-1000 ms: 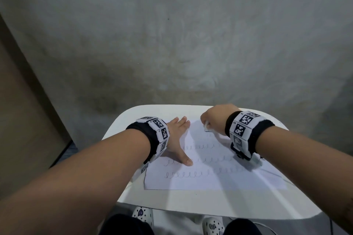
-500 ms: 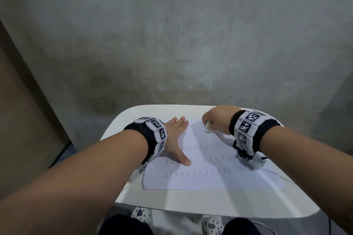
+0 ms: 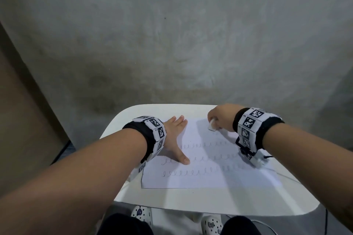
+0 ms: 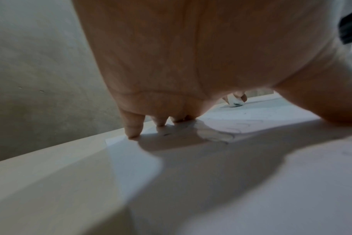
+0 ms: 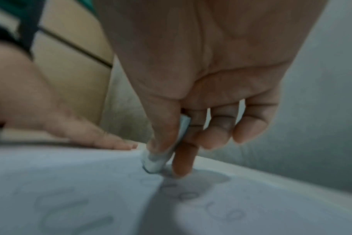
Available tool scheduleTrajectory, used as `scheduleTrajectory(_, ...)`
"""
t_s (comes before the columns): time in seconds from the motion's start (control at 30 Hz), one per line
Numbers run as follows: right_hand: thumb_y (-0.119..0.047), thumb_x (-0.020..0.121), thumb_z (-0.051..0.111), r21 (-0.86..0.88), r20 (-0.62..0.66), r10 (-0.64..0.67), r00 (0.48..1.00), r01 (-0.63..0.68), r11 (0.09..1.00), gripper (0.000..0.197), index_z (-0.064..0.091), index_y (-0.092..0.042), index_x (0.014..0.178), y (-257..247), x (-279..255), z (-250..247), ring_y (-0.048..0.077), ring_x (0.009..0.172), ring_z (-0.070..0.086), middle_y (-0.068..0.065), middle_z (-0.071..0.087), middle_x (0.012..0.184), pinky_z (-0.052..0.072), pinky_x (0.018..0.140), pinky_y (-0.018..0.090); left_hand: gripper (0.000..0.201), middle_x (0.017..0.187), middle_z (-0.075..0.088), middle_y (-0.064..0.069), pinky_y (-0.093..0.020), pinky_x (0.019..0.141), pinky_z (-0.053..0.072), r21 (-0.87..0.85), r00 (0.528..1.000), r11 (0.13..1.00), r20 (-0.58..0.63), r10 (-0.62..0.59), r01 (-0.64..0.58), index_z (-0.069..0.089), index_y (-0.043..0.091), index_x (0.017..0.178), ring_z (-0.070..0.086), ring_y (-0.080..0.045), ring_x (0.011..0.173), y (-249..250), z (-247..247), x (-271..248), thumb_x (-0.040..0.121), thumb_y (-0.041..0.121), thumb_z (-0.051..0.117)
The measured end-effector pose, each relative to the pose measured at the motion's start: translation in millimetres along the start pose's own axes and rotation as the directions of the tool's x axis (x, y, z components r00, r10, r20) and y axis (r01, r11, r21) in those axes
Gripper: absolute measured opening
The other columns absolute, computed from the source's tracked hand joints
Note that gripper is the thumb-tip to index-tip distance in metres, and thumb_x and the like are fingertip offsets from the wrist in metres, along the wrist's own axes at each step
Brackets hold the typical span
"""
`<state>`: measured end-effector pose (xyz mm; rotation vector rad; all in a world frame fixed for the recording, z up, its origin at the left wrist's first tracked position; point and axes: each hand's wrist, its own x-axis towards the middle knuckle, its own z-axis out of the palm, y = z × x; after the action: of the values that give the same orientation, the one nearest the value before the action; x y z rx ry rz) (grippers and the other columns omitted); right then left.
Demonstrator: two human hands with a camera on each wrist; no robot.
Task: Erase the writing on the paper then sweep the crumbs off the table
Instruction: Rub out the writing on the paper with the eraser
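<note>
A white sheet of paper with rows of pencilled loops lies on the white table. My left hand lies flat on the sheet's left part, fingers straight and thumb stretched toward the middle row. My right hand pinches a small white eraser between thumb and fingers. The eraser's lower end touches the paper near its far edge. In the left wrist view the eraser shows beyond my palm. No crumbs are plain to see.
A grey concrete wall stands just behind the table. A brown panel is at the left. My knees and white shoes show under the table's near edge. A thin cable crosses the table's right side.
My right hand with the eraser has slid a little to the right along the paper's far edge. The left hand has stayed flat on the sheet.
</note>
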<state>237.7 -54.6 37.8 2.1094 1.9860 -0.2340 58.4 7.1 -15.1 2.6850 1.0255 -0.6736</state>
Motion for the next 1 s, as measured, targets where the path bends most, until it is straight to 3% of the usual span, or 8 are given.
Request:
scheduleTrajectory(0.13,-0.015,0.081,0.051,0.008,0.042,-0.083,0.996,0.082,0.997,0.013,0.062,-0.022,0.083,-14,-3,8,0.020,0.079,0.053,-0.003,0.062,0.083,0.044,0.072,0.029,0.133,0.159,-0.028,0.005,-0.044,0.118,0.000,0.006,1.000,1.000,0.001,-0.003,0.003,-0.022,0.018,0.152,-0.021,-0.016,0.147,0,0,-1,0.070,0.073,0.066)
scheduleTrajectory(0.23,-0.011,0.077,0.052,0.076,-0.002,0.031,1.000,-0.030,0.997,0.013,0.062,-0.020,0.078,-1,1,4,0.023,0.077,0.056,-0.001,0.062,0.079,0.046,0.068,0.029,0.132,0.159,-0.028,0.005,-0.045,0.118,0.001,0.011,1.000,1.000,0.005,-0.008,0.008,-0.022,0.018,0.152,-0.021,-0.016,0.147,1,-2,-2,0.070,0.073,0.066)
scheduleTrajectory(0.37,-0.011,0.076,0.052,0.020,0.020,-0.036,0.999,0.036,0.999,0.011,0.058,-0.020,0.075,-8,0,8,0.022,0.071,0.049,-0.001,0.059,0.076,0.042,0.065,0.029,0.132,0.159,-0.028,0.005,-0.045,0.118,0.000,0.001,1.000,1.000,0.013,-0.011,0.011,-0.022,0.019,0.152,-0.022,-0.016,0.147,0,-3,-2,0.071,0.072,0.067)
scheduleTrajectory(0.53,-0.012,0.078,0.049,0.051,0.004,0.024,1.000,-0.024,0.998,0.012,0.059,-0.020,0.075,7,-1,2,0.023,0.072,0.051,-0.003,0.056,0.070,0.040,0.058,0.025,0.131,0.159,-0.027,0.005,-0.044,0.118,0.000,0.007,1.000,1.000,0.001,-0.004,0.004,-0.021,0.018,0.152,-0.021,-0.016,0.147,1,-1,-3,0.071,0.073,0.066)
scheduleTrajectory(0.63,-0.010,0.074,0.050,0.037,0.053,-0.058,0.997,0.056,0.998,0.014,0.062,-0.018,0.075,-1,-1,6,0.020,0.069,0.046,-0.004,0.056,0.070,0.039,0.062,0.026,0.131,0.160,-0.026,0.004,-0.043,0.119,0.000,0.002,1.000,1.000,-0.011,-0.001,0.001,-0.021,0.017,0.152,-0.020,-0.016,0.147,0,-1,-4,0.071,0.072,0.066)
scheduleTrajectory(0.77,-0.011,0.077,0.052,0.035,0.027,0.019,0.999,-0.020,0.999,0.015,0.062,-0.021,0.072,14,2,-2,0.022,0.069,0.051,-0.005,0.056,0.065,0.041,0.061,0.027,0.132,0.159,-0.027,0.005,-0.044,0.118,0.002,0.003,1.000,1.000,0.001,-0.009,0.009,-0.021,0.018,0.152,-0.021,-0.016,0.147,1,-2,-4,0.071,0.073,0.066)
scheduleTrajectory(0.9,-0.012,0.073,0.050,0.027,0.058,-0.074,0.996,0.072,0.997,0.015,0.062,-0.019,0.073,3,-2,6,0.020,0.069,0.047,-0.004,0.058,0.071,0.041,0.065,0.028,0.132,0.159,-0.027,0.004,-0.044,0.119,0.002,0.005,1.000,1.000,-0.007,-0.007,0.007,-0.021,0.017,0.152,-0.020,-0.017,0.147,0,0,-3,0.070,0.073,0.067)
scheduleTrajectory(1.0,-0.011,0.076,0.049,0.042,0.045,0.015,0.999,-0.017,0.999,0.018,0.064,-0.020,0.074,16,-2,-1,0.021,0.069,0.050,-0.002,0.060,0.073,0.042,0.063,0.028,0.132,0.159,-0.027,0.004,-0.045,0.118,0.001,0.005,1.000,1.000,-0.003,-0.005,0.005,-0.021,0.017,0.152,-0.021,-0.017,0.147,1,-1,-3,0.071,0.073,0.066)
